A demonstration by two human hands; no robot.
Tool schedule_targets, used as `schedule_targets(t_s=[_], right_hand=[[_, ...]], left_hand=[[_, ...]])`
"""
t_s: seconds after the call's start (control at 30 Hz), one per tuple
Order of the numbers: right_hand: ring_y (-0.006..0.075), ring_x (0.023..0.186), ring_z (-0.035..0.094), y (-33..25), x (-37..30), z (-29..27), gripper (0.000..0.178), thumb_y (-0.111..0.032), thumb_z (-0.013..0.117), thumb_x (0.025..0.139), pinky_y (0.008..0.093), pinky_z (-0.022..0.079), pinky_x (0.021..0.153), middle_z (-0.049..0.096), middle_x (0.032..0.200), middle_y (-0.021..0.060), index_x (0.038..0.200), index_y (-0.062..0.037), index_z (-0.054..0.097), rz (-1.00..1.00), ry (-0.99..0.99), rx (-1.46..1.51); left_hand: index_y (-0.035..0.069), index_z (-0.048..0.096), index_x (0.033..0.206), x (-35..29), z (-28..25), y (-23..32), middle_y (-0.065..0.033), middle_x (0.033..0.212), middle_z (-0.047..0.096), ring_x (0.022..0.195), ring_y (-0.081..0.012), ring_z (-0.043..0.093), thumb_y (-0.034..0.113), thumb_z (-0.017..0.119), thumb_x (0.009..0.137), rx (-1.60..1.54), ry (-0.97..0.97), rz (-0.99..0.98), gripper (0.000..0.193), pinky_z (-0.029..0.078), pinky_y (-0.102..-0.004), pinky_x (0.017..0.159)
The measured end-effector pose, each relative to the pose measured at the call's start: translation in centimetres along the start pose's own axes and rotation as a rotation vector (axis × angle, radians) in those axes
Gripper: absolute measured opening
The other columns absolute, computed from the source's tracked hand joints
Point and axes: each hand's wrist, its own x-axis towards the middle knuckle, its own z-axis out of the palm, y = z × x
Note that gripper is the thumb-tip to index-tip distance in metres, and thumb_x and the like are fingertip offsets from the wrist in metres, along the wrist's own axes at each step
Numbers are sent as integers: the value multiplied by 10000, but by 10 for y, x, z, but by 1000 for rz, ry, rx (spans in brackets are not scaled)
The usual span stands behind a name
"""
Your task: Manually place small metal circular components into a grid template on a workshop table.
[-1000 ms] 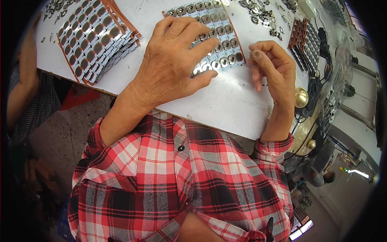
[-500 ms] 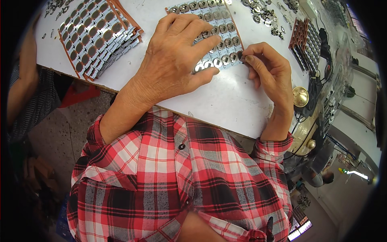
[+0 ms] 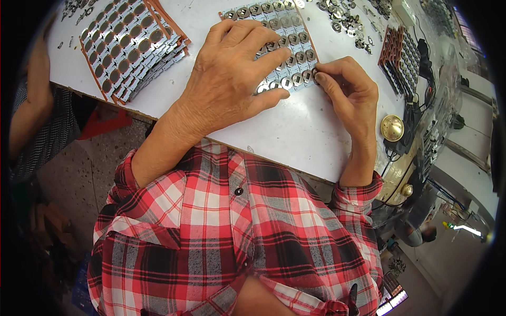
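Note:
A light-blue circuit board panel [image 3: 289, 48] with brown edges lies on the white table in front of me. Rows of round metal clips cover it. My left hand [image 3: 226, 73] rests over its left side with fingers apart, hiding part of the rows. At the panel's near right corner, my right hand [image 3: 352, 97] pinches a small round metal clip [image 3: 315, 71] between thumb and forefinger. That clip sits at the right end of the nearest row; whether it touches the board I cannot tell.
To the left lies a stack of similar panels [image 3: 120, 50] with dark round spots. Loose metal clips [image 3: 345, 21] are scattered at the back right. Another panel stack [image 3: 399, 60], cables and a gold-coloured dome [image 3: 392, 128] are at the right. Another person's arm [image 3: 38, 79] shows at far left.
My right hand has shifted slightly left, its fingertips now closer to the panel's corner. The left hand stays nearly still, and the whole table view has slid a little to the right.

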Motion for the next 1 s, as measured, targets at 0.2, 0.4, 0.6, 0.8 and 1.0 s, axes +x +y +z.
schedule_targets(t_s=[0.2, 0.4, 0.6, 0.8, 1.0], right_hand=[[41, 740, 572, 0, 1, -6, 115, 29, 727, 932, 193, 440, 652, 626, 895, -15, 1046, 17, 740, -67, -82, -86], [54, 789, 588, -2, 1, 6, 227, -4, 784, 879, 195, 445, 674, 652, 908, 4, 1099, -11, 730, 56, 97, 166], [400, 1218, 543, -40, -18, 45, 1066, -433, 888, 661, 505, 430, 995, 520, 1370, 266, 1502, 17, 410, -204, 216, -620], [414, 1236, 489, -51, -13, 77, 1041, -368, 842, 648, 521, 379, 990, 431, 1452, 260, 1505, 9, 386, -122, 281, -629], [412, 1036, 656, -40, 1, -4, 791, -322, 849, 699, 459, 547, 820, 601, 1231, 239, 1340, -8, 506, -168, 541, -756]], left_hand=[[126, 739, 1189, 0, -1, 0, -72, 1231, 663, 1198, -305, 591, 300, 910, 628, 0, -14, 2, 612, 446, -482, 1028], [92, 706, 1221, 6, -9, -2, -102, 1242, 651, 1179, -320, 589, 382, 868, 698, -31, 60, 52, 620, 428, -485, 1033], [6, 658, 1264, 8, -14, -6, -155, 1251, 666, 1120, -356, 625, 426, 760, 873, -102, 356, 189, 583, 450, -523, 1021], [-28, 651, 1252, 4, -18, -4, -192, 1231, 667, 1073, -374, 637, 252, 787, 867, -140, 364, 205, 495, 518, -495, 931], [-18, 646, 1275, 4, -21, -6, -197, 1221, 673, 1050, -368, 638, 121, 799, 820, -177, 381, 206, 500, 529, -468, 900]])
